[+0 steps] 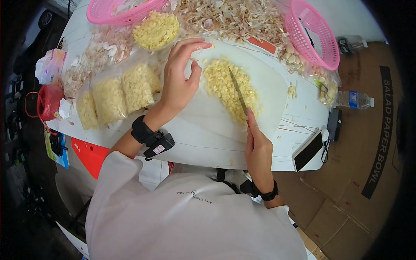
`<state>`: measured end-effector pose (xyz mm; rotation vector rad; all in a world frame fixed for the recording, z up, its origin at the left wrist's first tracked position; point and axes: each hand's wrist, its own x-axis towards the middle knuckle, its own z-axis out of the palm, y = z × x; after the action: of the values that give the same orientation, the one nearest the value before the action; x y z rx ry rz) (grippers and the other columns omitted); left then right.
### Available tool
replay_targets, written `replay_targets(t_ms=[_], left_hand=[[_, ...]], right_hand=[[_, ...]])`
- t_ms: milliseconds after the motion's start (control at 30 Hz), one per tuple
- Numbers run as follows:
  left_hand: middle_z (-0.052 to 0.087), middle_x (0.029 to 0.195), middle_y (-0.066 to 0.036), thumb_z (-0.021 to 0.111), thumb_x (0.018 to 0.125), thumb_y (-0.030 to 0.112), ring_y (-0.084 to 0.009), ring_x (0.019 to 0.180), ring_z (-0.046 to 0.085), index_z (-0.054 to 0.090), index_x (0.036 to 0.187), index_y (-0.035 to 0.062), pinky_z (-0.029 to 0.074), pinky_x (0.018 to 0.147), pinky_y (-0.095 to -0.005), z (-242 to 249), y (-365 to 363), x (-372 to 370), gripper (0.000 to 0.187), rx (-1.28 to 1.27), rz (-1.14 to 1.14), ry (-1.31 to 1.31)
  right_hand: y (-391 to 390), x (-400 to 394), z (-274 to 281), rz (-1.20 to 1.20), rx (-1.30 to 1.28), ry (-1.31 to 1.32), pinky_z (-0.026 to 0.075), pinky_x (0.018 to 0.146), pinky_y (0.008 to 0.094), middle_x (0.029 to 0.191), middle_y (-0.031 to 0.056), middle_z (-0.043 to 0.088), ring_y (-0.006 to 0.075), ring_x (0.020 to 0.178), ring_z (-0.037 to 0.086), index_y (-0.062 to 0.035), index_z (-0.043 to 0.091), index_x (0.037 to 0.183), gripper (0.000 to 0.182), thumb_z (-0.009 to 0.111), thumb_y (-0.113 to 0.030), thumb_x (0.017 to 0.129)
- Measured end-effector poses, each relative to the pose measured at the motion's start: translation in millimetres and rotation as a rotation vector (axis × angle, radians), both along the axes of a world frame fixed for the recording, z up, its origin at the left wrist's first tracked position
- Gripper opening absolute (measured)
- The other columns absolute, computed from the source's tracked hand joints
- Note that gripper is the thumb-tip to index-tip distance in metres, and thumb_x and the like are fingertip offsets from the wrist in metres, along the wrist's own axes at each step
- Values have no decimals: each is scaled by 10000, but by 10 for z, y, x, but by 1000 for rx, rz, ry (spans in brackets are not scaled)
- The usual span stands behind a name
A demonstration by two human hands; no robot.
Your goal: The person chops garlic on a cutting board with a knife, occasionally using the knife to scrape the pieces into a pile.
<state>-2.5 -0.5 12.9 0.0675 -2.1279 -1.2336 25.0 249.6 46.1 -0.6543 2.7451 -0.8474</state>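
Chopped garlic (221, 82) lies in a heap on a white cutting board (268, 82). My right hand (258, 145) grips the handle of a knife (237, 88), whose blade rests over the heap and points away from me. To the left of the garlic, my left hand (184, 71) is raised with fingers curved and apart, holding nothing. Beyond it sits a tub of chopped garlic (157, 31). Clear bags packed with chopped garlic (109, 99) lie left of my left wrist.
Garlic skins (229, 17) cover the table's far side. Pink baskets stand at the far left (123, 18) and right (333, 54). A phone (308, 151) lies at the right edge, near a water bottle (354, 100). A red bag (48, 102) sits at left.
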Motion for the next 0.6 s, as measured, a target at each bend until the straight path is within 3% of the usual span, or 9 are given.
replay_targets(t_ms=[167, 267, 333, 367, 433, 467, 567, 600], left_hand=[[608, 1179, -135, 455, 741, -128, -301, 1132, 562, 631, 1115, 39, 431, 949, -362, -2, 3, 1, 446, 25, -3, 6], [598, 1266, -91, 450, 778, -106, -226, 1186, 550, 617, 1176, 57, 443, 931, -348, -17, -10, 12, 462, -13, -26, -14], [592, 1274, -89, 449, 782, -100, -224, 1192, 547, 616, 1184, 60, 440, 937, -348, -7, -5, 19, 463, 5, -16, -22], [592, 1274, -89, 449, 782, -100, -224, 1192, 547, 616, 1184, 60, 440, 937, -348, -12, -1, 21, 463, -1, -26, -25], [586, 1285, -90, 449, 789, -96, -223, 1203, 540, 617, 1189, 62, 437, 943, -349, -23, -18, 13, 461, -8, -19, -18], [586, 1285, -90, 449, 789, -96, -223, 1203, 540, 617, 1189, 62, 437, 943, -349, -27, -22, 24, 461, -12, -25, -23], [582, 1292, -92, 445, 793, -94, -223, 1211, 535, 617, 1195, 66, 435, 948, -348, -25, -5, 10, 465, -16, -24, -36], [582, 1293, -93, 443, 795, -93, -223, 1214, 533, 616, 1197, 65, 434, 949, -348, -15, -3, 20, 466, -11, -23, -50]], right_hand=[[23, -62, -59, 42, 42, 26, 519, 662, 331, 1010, 253, 671, 339, 710, 664, -105, 480, 1426, 577, 506, 115, 893], [42, -87, -54, 38, 72, 32, 518, 660, 341, 1001, 260, 662, 360, 715, 656, -96, 479, 1424, 581, 508, 118, 884], [71, -103, -26, 92, 51, 54, 489, 560, 391, 710, 160, 612, 327, 578, 585, -133, 461, 1447, 657, 567, 89, 837], [97, -85, -27, 82, 45, 52, 489, 560, 391, 710, 160, 612, 327, 578, 585, -133, 461, 1447, 657, 567, 89, 837], [138, -64, -32, -8, -192, 109, 530, 661, 353, 916, 219, 684, 342, 715, 663, -106, 483, 1427, 622, 535, 123, 850], [175, -44, 18, -33, -213, 122, 532, 749, 312, 1101, 258, 661, 348, 873, 695, -85, 494, 1414, 596, 518, 141, 862], [370, 56, 40, -130, -163, 43, 528, 775, 300, 1156, 250, 648, 344, 954, 693, -74, 485, 1417, 593, 508, 142, 866], [428, 95, -21, -105, -170, 82, 529, 758, 297, 1085, 234, 668, 334, 863, 695, -92, 490, 1419, 602, 516, 139, 864]])
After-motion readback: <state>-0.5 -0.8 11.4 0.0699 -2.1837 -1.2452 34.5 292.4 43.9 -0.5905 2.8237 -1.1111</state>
